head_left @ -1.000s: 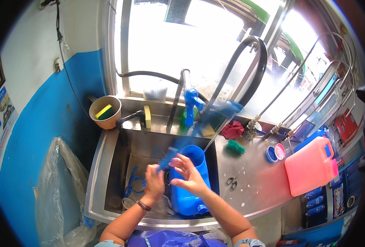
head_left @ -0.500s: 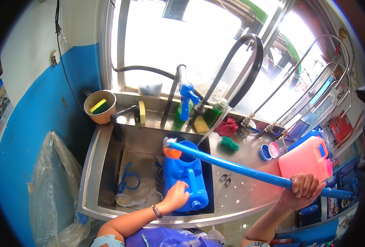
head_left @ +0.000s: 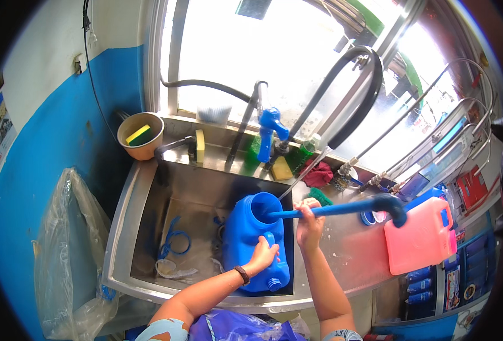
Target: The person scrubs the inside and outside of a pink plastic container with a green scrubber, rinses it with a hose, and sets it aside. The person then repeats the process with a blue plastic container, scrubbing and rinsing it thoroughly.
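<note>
A blue plastic jug (head_left: 241, 236) leans in the steel sink (head_left: 191, 210), its wide round mouth tipped up. My left hand (head_left: 261, 254) is wrapped around the jug's handle. In my right hand (head_left: 309, 226), just beyond the mouth, is a blue pipe (head_left: 351, 208) with a bent end pointing off to the right. The pipe's other end is inside the jug, so its tip is hidden. Blue cord (head_left: 177, 241) lies coiled on the sink floor, left of the jug.
Behind the sink are a blue-handled tap (head_left: 269, 128), a yellow sponge (head_left: 281, 169), a red cloth (head_left: 318, 173) and a green scrub pad (head_left: 320, 196). A pink jug (head_left: 419, 236) stands on the right counter. A brown pot (head_left: 143, 136) with a sponge sits at the left corner.
The pipe's orange-and-white tip has gone from above the jug into its mouth. My right hand has moved left and closer to the jug. My left hand has closed around the handle.
</note>
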`<state>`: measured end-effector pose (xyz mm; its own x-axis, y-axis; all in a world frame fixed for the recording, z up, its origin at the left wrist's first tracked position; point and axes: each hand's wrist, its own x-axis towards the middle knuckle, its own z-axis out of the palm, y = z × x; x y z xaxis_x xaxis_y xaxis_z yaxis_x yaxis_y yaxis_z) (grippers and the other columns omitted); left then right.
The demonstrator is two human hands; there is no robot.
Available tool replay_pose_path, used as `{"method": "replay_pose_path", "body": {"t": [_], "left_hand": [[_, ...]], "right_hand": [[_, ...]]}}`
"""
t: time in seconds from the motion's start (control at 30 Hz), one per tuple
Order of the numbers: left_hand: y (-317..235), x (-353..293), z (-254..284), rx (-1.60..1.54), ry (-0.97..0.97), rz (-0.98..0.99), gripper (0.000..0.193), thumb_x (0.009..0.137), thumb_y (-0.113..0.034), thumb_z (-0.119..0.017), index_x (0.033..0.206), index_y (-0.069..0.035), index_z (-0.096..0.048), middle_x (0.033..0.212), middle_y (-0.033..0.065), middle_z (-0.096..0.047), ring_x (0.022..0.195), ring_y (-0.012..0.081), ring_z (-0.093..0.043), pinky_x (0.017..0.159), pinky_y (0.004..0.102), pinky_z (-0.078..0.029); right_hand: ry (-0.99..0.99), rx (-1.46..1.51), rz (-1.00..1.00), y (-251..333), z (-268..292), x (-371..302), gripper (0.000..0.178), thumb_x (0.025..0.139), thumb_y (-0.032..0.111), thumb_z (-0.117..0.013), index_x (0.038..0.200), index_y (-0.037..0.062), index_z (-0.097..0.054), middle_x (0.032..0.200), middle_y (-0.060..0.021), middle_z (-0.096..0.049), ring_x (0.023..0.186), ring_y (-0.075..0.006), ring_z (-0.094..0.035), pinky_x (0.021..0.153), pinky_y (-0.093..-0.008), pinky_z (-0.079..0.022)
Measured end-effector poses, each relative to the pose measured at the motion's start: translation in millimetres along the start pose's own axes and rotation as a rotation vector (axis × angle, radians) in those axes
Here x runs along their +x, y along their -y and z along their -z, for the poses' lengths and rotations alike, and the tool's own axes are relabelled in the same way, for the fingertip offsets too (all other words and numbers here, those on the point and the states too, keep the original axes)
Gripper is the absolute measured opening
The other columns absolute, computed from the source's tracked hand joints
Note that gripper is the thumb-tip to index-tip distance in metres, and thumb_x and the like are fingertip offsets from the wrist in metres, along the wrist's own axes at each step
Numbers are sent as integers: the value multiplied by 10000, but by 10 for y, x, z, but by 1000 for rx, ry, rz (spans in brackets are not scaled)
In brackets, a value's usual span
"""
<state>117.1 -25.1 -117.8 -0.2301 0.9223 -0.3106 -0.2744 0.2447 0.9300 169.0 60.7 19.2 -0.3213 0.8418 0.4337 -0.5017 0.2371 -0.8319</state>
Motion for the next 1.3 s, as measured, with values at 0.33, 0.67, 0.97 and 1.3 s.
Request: {"method": "replay_pose_path", "body": {"t": [0.33,0.67,0.97,1.3], "left_hand": [[-4,-17,47,78,-49,-47,362,917,-145,-582,988,103,-329,730,187,-626,590,266,-671,513,373,-550],[168,-6,102,203,-44,-112,351,928,-149,-582,994,57,-306,740,179,-638,582,245,-668,499,376,-548],[150,24,111,259,-37,-99,344,925,-147,-591,995,64,-329,742,179,-643,575,246,-666,493,359,-540],[127,21,88,249,-53,-113,337,905,-143,-599,980,68,-347,722,193,-652,608,279,-676,530,380,-543]], "right_hand": [[69,-253,-323,-900,40,822,358,972,231,-572,660,95,-461,566,10,-429,443,-87,-380,455,-254,-370],[-148,-247,-372,-1242,-94,975,373,942,219,-642,654,129,-423,504,38,-403,375,-69,-376,349,-241,-286],[-24,-320,-641,-1122,-133,701,350,960,225,-576,665,100,-434,523,27,-374,403,-80,-350,384,-242,-290],[35,-218,-368,-1150,-169,734,349,950,220,-595,660,108,-437,519,29,-384,399,-72,-361,380,-240,-294]]}}
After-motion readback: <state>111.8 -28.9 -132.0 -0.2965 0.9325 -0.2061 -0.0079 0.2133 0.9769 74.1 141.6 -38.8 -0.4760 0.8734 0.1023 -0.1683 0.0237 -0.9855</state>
